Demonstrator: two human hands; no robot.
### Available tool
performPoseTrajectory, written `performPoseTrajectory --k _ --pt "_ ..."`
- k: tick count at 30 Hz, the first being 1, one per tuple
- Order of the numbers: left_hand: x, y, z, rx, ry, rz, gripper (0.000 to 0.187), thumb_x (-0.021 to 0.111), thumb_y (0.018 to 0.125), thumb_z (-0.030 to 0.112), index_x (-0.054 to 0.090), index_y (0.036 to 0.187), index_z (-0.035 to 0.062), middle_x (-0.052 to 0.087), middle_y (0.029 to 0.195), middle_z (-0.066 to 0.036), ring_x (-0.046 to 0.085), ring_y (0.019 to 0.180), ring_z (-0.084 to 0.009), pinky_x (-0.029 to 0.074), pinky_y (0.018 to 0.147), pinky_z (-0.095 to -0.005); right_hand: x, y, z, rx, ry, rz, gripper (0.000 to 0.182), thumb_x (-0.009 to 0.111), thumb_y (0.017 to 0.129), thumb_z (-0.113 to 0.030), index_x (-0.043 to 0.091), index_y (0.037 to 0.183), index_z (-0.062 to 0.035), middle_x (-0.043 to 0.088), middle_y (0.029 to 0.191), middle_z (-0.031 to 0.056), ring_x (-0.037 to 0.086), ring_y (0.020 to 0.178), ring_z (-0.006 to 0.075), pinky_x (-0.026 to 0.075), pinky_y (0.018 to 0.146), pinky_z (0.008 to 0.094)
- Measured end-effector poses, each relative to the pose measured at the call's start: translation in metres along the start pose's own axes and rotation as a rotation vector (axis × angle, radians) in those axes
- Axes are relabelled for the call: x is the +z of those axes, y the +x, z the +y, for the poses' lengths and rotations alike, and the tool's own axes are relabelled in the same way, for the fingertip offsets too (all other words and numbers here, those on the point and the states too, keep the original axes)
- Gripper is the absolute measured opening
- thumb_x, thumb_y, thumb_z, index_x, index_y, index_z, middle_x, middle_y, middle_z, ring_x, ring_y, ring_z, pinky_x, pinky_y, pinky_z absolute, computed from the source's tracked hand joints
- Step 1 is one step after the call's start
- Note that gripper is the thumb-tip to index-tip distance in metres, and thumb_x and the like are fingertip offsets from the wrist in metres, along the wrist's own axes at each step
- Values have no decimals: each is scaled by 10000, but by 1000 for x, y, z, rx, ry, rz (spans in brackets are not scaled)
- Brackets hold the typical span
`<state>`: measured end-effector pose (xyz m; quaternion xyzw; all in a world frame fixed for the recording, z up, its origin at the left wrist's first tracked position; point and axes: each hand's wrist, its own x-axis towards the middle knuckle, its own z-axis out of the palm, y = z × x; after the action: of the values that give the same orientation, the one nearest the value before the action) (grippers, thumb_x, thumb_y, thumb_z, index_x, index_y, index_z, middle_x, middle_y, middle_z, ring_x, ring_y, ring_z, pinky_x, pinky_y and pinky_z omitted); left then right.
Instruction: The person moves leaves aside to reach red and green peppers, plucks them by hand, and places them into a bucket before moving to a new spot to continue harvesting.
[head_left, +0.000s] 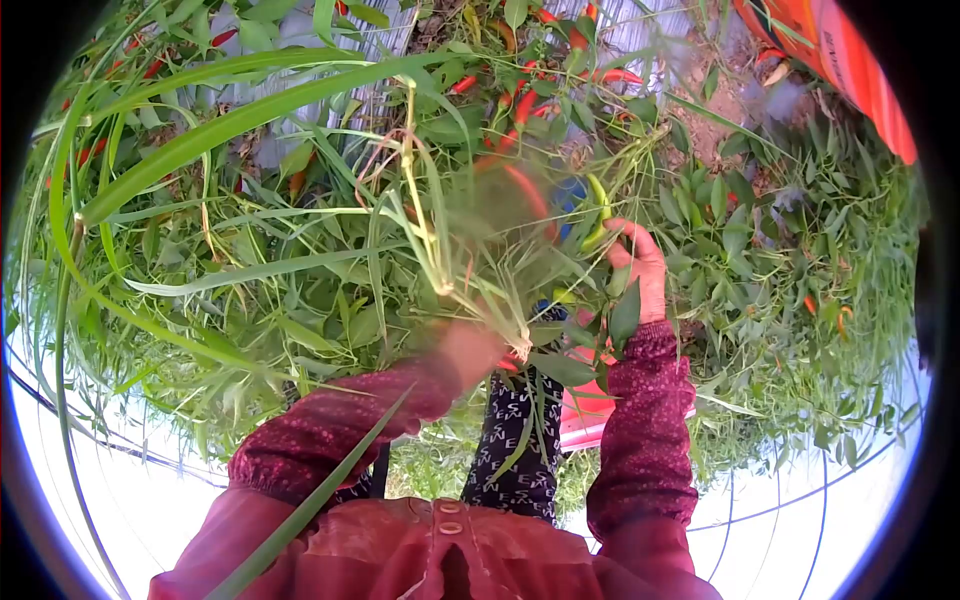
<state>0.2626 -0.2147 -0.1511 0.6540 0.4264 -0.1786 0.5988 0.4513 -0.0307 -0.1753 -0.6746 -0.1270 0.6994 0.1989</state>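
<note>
my right hand [640,262] pinches a slender green chili pepper [600,215] among leafy plants; my blurred left hand [470,350] grips long grass blades [420,200], holding them aside.

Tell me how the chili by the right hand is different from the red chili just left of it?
The green chili is green, while the red chili is red. The green chili shows sharp, while the red chili is blurred. The green chili sits right at the fingers of the right hand, while the red chili hangs apart from that hand, among the leaves. Both are long, thin and curved.
</note>
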Motion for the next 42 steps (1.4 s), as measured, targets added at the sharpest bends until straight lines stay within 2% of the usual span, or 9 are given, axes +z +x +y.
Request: performPoseTrajectory --k 3,5,9,18,27,29,31,39,42 --pt "-34 -10 9 -59 -3 62 377 463 810 155 502 1145 -14 428 1226 -294 397 1188 -390 427 892 -443 30 -5 -48 -28 -657 -39 303 603 727 24 604 1008 -89 542 1043 92 532 962 208 432 840 326" --pt "-25 -6 6 5 242 108 427 479 798 171 480 1191 4 396 1256 -315 386 1191 -425 379 930 -496 60 -7 -74 -780 -1716 194 323 593 694 28 615 985 -113 537 1091 157 522 1005 312 419 861 377" --pt "-16 -3 3 52 264 98 427 484 787 151 477 1186 0 318 1315 -340 380 1202 -441 375 926 -519 129 28 -102 -1141 -1418 235 220 585 718 -73 636 928 -112 549 1096 172 521 1015 337 437 825 404" --pt "-33 -11 -4 58 214 383 280 542 667 131 579 847 -81 467 1147 -369 482 1059 -446 397 911 -518 157 196 51 -346 -1340 124 280 582 749 -309 638 858 -57 621 853 202 592 814 366 472 722 439" --pt "9 0 -16 -3 -219 58 187 519 812 104 643 874 -21 629 983 -174 613 782 -230 488 742 -349 183 92 24 -457 -888 25 261 572 808 -188 532 1038 -71 613 878 166 597 819 348 449 728 431" --pt "49 4 -20 -58 -642 467 165 540 821 104 669 892 29 656 874 -88 609 770 -208 491 705 -325 195 58 26 -548 -889 -6 237 565 817 -177 507 1012 -55 596 837 164 594 773 352 454 699 441" --pt "14 -7 -10 -377 -1449 153 336 489 858 159 515 1167 29 551 1105 -151 517 1055 -232 432 863 -390 219 14 23 -404 -924 -151 210 551 825 -164 507 978 -28 571 812 183 565 741 371 439 688 438" --pt "37 -3 -2 -310 -1139 203 323 489 856 187 534 1132 25 553 1097 -151 519 1054 -236 419 872 -404 250 -41 81 -293 -920 -528 309 543 747 -66 410 1008 36 504 945 208 529 909 366 443 794 441" --pt "47 7 -16 -222 -1076 205 320 490 855 197 541 1119 23 553 1095 -151 520 1053 -237 414 875 -409 236 -13 56 -243 -833 -268 225 527 724 -93 439 906 5 541 839 227 557 774 405 439 722 474"
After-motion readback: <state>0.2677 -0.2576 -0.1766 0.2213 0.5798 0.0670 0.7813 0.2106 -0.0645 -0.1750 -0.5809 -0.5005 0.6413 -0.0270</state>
